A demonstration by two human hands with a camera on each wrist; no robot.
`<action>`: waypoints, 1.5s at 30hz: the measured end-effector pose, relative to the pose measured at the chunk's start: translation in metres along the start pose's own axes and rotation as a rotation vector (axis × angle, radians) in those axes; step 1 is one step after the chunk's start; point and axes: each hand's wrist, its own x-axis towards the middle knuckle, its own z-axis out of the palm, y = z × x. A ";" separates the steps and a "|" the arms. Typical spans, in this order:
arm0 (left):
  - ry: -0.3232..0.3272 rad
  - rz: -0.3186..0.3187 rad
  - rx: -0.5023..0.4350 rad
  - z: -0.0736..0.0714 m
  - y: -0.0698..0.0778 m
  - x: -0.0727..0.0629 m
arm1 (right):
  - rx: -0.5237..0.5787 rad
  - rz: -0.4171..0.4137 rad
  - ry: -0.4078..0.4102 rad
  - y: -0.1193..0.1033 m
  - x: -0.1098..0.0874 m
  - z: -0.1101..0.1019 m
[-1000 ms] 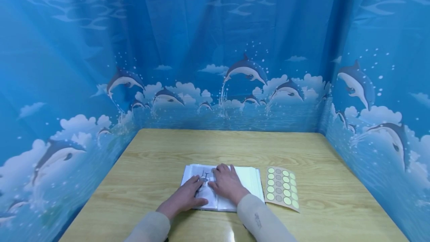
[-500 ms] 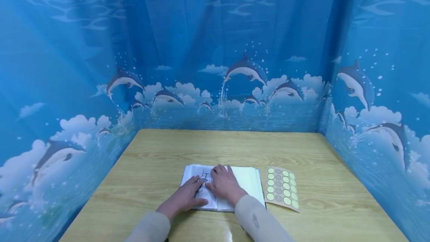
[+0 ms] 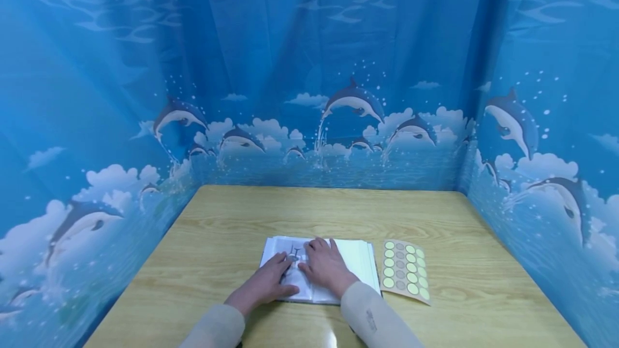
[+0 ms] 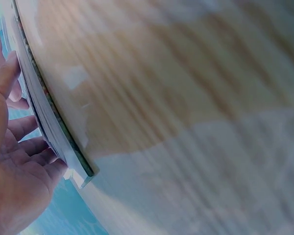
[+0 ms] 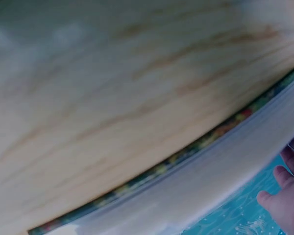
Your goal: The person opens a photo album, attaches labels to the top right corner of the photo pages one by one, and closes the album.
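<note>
An album with clear-looking page sleeves lies spread out on the table. Its left page carries a dark line figure, partly covered by the hands. My left hand rests on that page, fingers fairly straight and thumb near the front edge. On the same page, beside the centre fold, my right hand presses down with its fingers spread. In the left wrist view the left hand lies along the thick stack of pages. The right wrist view shows the album's patterned cover edge and the right fingertips.
Right of the album lies a sheet of round pale yellow-green stickers, with a column of greyish circles among them. The wood-grain table is enclosed at the back and sides by a blue dolphin-print curtain.
My right hand shifts slightly left across the page, then slightly back right. The left hand stays in place. The album and sticker sheet look unmoved.
</note>
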 end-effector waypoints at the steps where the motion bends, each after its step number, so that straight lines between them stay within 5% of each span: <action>1: 0.000 0.001 0.002 0.000 0.000 0.000 | 0.000 -0.003 0.002 0.000 0.000 0.000; 9: 0.004 0.013 -0.003 -0.001 0.000 0.000 | -0.007 -0.012 0.013 0.001 -0.002 -0.001; 20: -0.023 -0.059 0.030 -0.001 0.001 0.004 | 0.026 0.005 0.041 0.006 -0.006 -0.002; 34: 0.014 -0.115 0.014 -0.002 0.007 0.002 | 0.172 0.198 0.025 0.041 -0.026 -0.012; 45: 0.138 -0.176 0.056 -0.003 0.001 0.003 | 0.186 0.332 0.094 0.066 -0.052 -0.019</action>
